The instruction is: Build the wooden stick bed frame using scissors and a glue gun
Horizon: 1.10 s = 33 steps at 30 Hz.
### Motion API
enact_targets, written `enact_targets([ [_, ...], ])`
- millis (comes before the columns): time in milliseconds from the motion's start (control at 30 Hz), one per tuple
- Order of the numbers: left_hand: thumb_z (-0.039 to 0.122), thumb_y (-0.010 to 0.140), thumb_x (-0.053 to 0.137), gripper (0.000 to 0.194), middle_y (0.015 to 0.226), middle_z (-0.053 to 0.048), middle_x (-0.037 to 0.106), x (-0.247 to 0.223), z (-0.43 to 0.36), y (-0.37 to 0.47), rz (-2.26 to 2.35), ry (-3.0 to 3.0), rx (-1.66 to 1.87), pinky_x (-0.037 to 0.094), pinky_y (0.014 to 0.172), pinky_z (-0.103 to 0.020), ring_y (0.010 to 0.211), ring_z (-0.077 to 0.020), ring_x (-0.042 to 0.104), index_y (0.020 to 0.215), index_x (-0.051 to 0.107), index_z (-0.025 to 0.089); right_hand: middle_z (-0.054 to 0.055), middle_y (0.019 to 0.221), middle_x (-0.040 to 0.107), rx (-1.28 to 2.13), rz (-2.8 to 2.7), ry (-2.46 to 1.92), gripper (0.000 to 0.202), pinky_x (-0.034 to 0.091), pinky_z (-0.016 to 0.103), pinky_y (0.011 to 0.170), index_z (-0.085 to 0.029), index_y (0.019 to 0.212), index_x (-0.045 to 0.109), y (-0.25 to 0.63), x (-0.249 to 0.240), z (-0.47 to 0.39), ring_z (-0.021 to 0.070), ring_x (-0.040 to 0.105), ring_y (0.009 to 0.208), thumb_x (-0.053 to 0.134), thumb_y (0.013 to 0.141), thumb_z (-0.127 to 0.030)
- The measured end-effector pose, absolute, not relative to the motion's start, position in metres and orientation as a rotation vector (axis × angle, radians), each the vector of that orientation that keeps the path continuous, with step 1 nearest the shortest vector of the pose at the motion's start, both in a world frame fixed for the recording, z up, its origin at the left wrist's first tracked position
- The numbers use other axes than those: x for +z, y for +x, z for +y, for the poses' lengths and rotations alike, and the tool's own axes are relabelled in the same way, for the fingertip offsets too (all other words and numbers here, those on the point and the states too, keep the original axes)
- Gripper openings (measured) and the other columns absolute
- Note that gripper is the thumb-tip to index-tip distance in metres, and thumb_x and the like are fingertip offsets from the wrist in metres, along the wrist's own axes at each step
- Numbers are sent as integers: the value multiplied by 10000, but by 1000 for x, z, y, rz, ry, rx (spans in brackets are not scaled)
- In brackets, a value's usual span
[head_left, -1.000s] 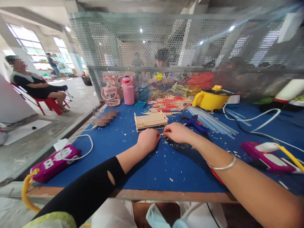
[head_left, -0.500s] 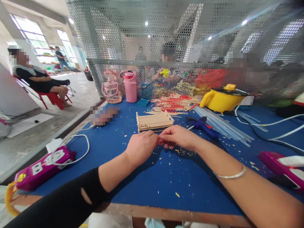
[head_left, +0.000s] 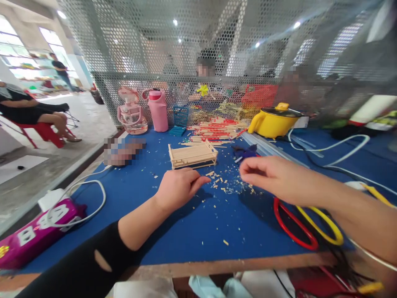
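Note:
My left hand (head_left: 176,189) rests over the blue tabletop just in front of a small bed-like frame of wooden sticks (head_left: 194,156). Its thumb points out to the right, apart from the curled fingers, which are partly hidden; I see nothing held. Farther right, my right hand (head_left: 265,177) hovers with bent fingers and a gap between thumb and forefinger, nothing visible between them. A dark blue glue gun (head_left: 245,152) lies just beyond it, partly covered. Below the right forearm are a red loop handle (head_left: 294,225) and a yellow loop handle (head_left: 324,227).
Red-tipped sticks (head_left: 214,129) are heaped behind the frame, beside clear glue sticks (head_left: 263,142) and a yellow pot (head_left: 276,123). Pink bottles (head_left: 159,111) stand by the mesh screen (head_left: 149,49). A purple power strip (head_left: 40,231) lies left; wood scraps (head_left: 218,180) litter the middle.
My hands, together before, are now apart; the right one has moved right, toward the glue gun. The view has turned right, bringing the loop handles into sight. The stick frame stays on the table.

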State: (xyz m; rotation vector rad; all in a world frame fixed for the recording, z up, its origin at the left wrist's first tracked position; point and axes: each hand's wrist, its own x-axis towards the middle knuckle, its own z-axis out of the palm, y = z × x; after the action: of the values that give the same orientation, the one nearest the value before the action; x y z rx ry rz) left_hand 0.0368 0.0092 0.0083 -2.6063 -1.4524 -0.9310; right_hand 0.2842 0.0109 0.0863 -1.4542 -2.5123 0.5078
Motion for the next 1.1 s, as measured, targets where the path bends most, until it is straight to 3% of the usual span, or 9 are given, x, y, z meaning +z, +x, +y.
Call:
enact_targets([
  [133, 524, 922, 349, 532, 650, -48, 661, 11, 7, 38, -1512, -2633, -947, 338, 550, -256, 592, -145, 573, 661, 645, 166, 78, 973, 697, -65, -2351, -1550, 239, 509, 361, 747, -228, 838, 618, 341, 47, -58, 234, 643, 878, 432, 884, -371],
  [200, 526, 926, 327, 546, 649, -51, 659, 10, 7, 39, -1529, -2672, -895, 332, 555, -260, 604, -152, 573, 652, 633, 166, 108, 1062, 689, -289, -2261, -1539, 269, 518, 405, 809, -220, 777, 594, 358, 12, -83, 267, 631, 997, 386, 903, -333],
  [367, 532, 926, 309, 557, 646, -53, 655, 8, 9, 41, -1572, -2713, -825, 313, 553, -262, 605, -155, 562, 634, 615, 170, 100, 1239, 628, -371, -2220, -1558, 225, 511, 482, 897, -213, 837, 588, 361, -35, -103, 294, 564, 1156, 392, 912, -294],
  [533, 539, 924, 304, 559, 625, -46, 637, 7, 12, 41, -1615, -2679, -817, 298, 550, -264, 587, -153, 547, 607, 585, 174, 112, 1141, 683, -201, -2204, -1726, 324, 553, 410, 854, -193, 995, 629, 354, -18, -81, 255, 643, 1054, 332, 923, -301],
  [733, 522, 920, 336, 540, 614, -41, 636, 8, 10, 38, -1589, -2683, -843, 325, 548, -262, 580, -151, 552, 598, 599, 178, 91, 1214, 649, 52, -2209, -1820, 400, 537, 406, 892, -197, 1090, 637, 386, -8, -55, 251, 640, 1067, 326, 916, -378],
  [900, 418, 889, 460, 335, 793, -45, 703, 26, 33, 4, -1577, -2298, -1384, 420, 642, -253, 691, -150, 602, 864, 693, 179, 60, 1120, 685, -54, -2255, -1651, 378, 508, 443, 899, -275, 818, 691, 395, 28, -50, 286, 635, 1032, 419, 857, -535],
  [967, 386, 864, 492, 310, 881, -52, 700, 31, 49, -14, -1610, -2131, -1588, 451, 698, -261, 756, -155, 609, 985, 673, 166, 69, 965, 696, -160, -2134, -1607, 398, 513, 424, 818, -277, 773, 677, 373, 48, -44, 274, 652, 889, 424, 839, -577],
  [1100, 331, 825, 516, 410, 1088, -86, 671, 22, 67, -34, -1679, -2442, -1668, 465, 861, -323, 985, -193, 608, 1182, 552, 132, 7, 806, 695, 426, -2309, -1485, 263, 494, 284, 671, -242, 834, 649, 290, 62, -22, 172, 631, 727, 495, 866, -453],
])
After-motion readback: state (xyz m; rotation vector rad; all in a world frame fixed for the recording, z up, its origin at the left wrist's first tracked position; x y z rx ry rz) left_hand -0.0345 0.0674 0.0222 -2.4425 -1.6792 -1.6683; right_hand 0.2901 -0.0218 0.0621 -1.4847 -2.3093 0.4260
